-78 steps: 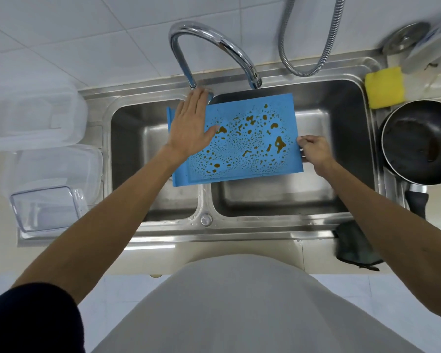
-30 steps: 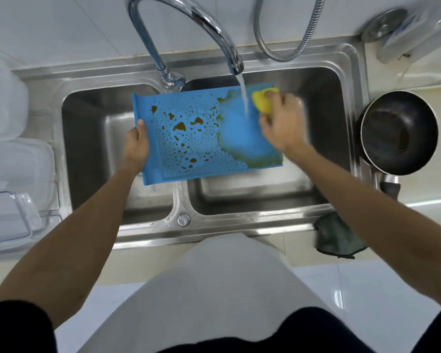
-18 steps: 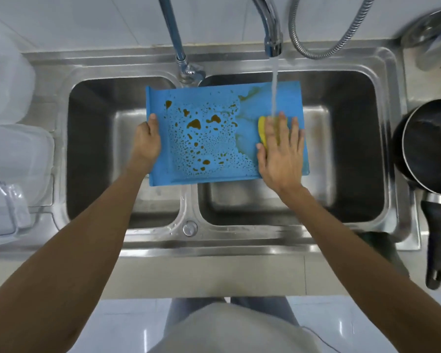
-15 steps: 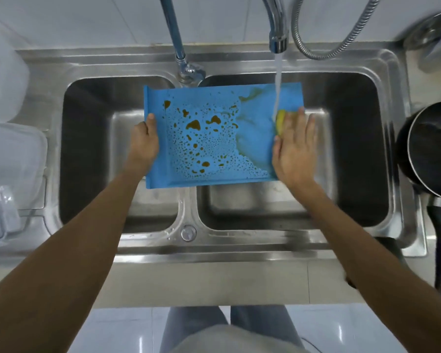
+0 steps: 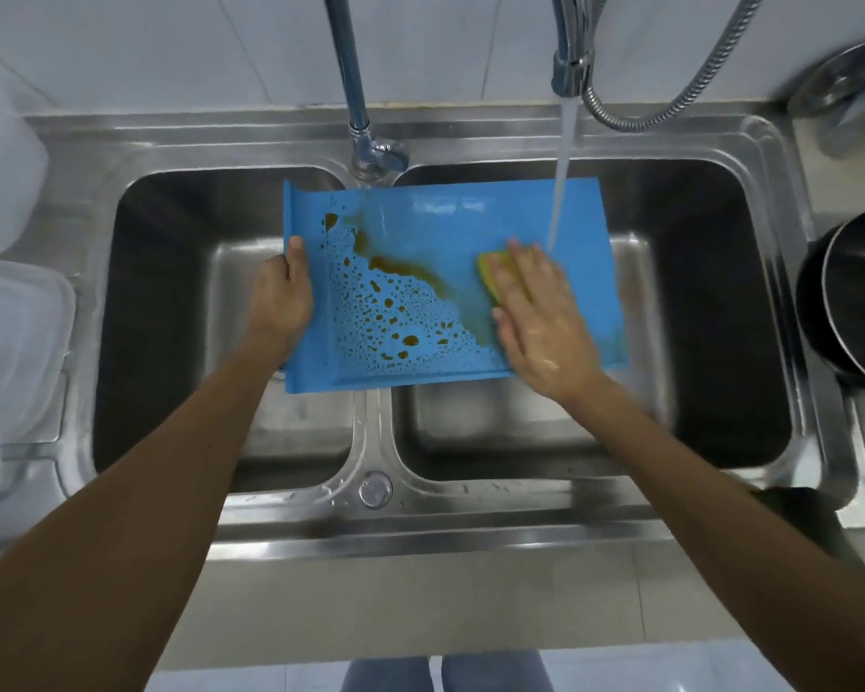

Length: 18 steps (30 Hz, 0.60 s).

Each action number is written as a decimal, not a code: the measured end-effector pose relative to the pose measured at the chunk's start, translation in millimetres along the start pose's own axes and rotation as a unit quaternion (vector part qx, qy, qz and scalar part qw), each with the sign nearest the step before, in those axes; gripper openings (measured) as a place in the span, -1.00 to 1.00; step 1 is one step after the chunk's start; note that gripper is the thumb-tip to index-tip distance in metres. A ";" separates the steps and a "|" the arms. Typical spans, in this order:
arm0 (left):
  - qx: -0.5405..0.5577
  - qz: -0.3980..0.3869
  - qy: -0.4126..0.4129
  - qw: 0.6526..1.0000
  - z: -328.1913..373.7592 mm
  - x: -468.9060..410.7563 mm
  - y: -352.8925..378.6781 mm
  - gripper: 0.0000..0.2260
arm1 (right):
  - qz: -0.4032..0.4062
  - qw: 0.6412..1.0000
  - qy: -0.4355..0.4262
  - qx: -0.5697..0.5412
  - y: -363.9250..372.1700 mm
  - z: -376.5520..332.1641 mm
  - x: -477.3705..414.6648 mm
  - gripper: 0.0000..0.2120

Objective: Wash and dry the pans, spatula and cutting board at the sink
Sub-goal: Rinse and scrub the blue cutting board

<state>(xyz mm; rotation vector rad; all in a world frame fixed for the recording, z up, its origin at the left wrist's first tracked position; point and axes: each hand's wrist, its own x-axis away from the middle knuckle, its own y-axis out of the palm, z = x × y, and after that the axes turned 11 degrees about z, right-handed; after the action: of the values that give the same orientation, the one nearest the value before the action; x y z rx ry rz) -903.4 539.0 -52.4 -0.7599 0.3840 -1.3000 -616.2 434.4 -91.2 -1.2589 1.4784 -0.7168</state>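
A blue cutting board (image 5: 435,227) lies across the divider of the double steel sink (image 5: 370,452). Brown sauce drops cover its left and middle part; its right part is rinsed. My left hand (image 5: 283,297) grips the board's left edge, thumb on top. My right hand (image 5: 538,312) presses flat, with straight fingers, on a yellow sponge (image 5: 498,272) on the board's right half. Water (image 5: 563,177) runs from the tap (image 5: 573,67) onto the board just beyond my right fingertips. A dark frying pan (image 5: 850,302) sits on the counter at the right edge.
Clear plastic containers (image 5: 16,332) stand on the counter at the left. A flexible metal hose (image 5: 670,107) hangs behind the right basin. A dark cloth (image 5: 800,511) lies at the sink's front right corner. A metal lid (image 5: 840,82) sits at the back right.
My right hand picked up the sponge and has been rubbing the board under running water. The rinsed patch has spread leftward and the sauce is pushed toward the board's left.
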 end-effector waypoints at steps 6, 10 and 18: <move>0.022 0.008 -0.006 1.000 2.3 1.0 1.1 -0.56 | 0.035 0.978 0.189 0.080 9.2 29.6 -65.3 -0.45; 0.031 0.034 -0.018 0.999 10.1 5.0 1.4 -0.52 | 0.007 0.995 0.096 0.034 37.6 -25.4 -104.2 -0.43; 0.028 0.014 -0.034 0.999 4.5 -0.5 3.4 -0.56 | -0.056 0.998 -0.013 0.025 -6.8 -36.5 27.1 -0.45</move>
<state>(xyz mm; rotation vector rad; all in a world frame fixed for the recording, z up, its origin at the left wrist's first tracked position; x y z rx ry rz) -898.1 541.0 -51.7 -0.7473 0.3008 -1.2504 -646.3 400.8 -82.7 -1.3164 1.3695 -0.8024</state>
